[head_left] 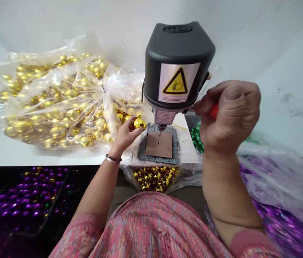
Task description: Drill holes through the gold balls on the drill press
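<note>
A small black bench drill with a yellow warning sticker stands on a white table. Under its bit lies a brown pad on a grey base plate. My left hand pinches a faceted gold ball at the left edge of the base plate, close to the bit. My right hand is wrapped around the drill's red-tipped lever at the right of the machine.
A big clear bag of gold balls lies left of the drill. More gold balls sit in a bag below the table edge. Purple balls fill a dark tray at lower left, and a bag at right. Green balls show beside the drill.
</note>
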Available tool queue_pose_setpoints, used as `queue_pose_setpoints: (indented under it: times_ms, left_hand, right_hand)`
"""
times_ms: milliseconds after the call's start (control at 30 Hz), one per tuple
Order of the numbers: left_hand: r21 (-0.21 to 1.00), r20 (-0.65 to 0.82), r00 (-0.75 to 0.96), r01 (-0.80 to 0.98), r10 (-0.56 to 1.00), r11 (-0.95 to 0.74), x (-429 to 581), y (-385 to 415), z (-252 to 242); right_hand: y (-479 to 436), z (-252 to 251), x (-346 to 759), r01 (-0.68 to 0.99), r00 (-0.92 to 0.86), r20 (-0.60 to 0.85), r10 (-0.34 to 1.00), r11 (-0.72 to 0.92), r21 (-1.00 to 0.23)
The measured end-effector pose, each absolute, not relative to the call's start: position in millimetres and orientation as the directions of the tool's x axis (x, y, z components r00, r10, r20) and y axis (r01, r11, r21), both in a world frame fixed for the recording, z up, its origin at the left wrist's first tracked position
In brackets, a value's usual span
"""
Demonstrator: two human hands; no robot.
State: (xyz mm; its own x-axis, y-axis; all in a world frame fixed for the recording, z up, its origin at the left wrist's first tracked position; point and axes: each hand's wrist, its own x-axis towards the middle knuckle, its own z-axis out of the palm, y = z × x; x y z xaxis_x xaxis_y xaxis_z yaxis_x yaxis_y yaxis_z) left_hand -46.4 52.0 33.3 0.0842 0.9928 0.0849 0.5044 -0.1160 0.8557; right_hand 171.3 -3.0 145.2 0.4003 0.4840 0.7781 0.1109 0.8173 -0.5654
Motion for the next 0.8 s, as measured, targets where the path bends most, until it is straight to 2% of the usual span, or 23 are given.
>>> queue_pose_setpoints:
  times_ms: [33, 67, 133, 200, 267, 433, 567, 667, 800]
  left_hand:
    - [0.947, 0.008, 0.138, 0.317, 0.990, -0.052, -46, 45, 33]
    - [0.989, -0.071, 0.198, 0.139, 0.978, 0.043, -46, 38, 32]
    - [0.962, -0.203, 0.293, -0.121, 0.934, 0.247, -43, 27, 26]
    - [0.896, -0.278, 0.328, -0.250, 0.903, 0.367, -39, 18, 19]
    - [0.877, -0.283, 0.334, -0.289, 0.899, 0.383, -35, 13, 14]
    - [0.947, -0.233, 0.318, -0.143, 0.919, 0.289, -29, 11, 11]
    - [0.984, -0.167, 0.274, 0.110, 0.947, 0.142, -26, 15, 10]
    - [0.955, -0.094, 0.252, 0.296, 0.963, 0.016, -24, 20, 8]
    - [0.901, -0.067, 0.234, 0.433, 0.970, -0.042, -19, 23, 9]
  right_hand:
    - [-3, 147, 171, 0.108, 0.402, 0.773, 0.491, 0.813, -0.573]
    - [-2, 149, 172, 0.100, 0.403, 0.769, 0.496, 0.811, -0.576]
    - [2, 154, 173, 0.079, 0.397, 0.765, 0.508, 0.811, -0.579]
    - [9, 161, 174, 0.054, 0.388, 0.752, 0.533, 0.801, -0.596]
    - [18, 170, 176, 0.006, 0.383, 0.722, 0.577, 0.780, -0.626]
    - [41, 186, 180, -0.176, 0.368, 0.600, 0.710, 0.687, -0.705]
    - [47, 188, 182, -0.141, 0.376, 0.571, 0.730, 0.654, -0.743]
    - [48, 186, 184, -0.108, 0.380, 0.586, 0.716, 0.664, -0.740]
    - [49, 185, 186, -0.084, 0.339, 0.575, 0.745, 0.633, -0.770]
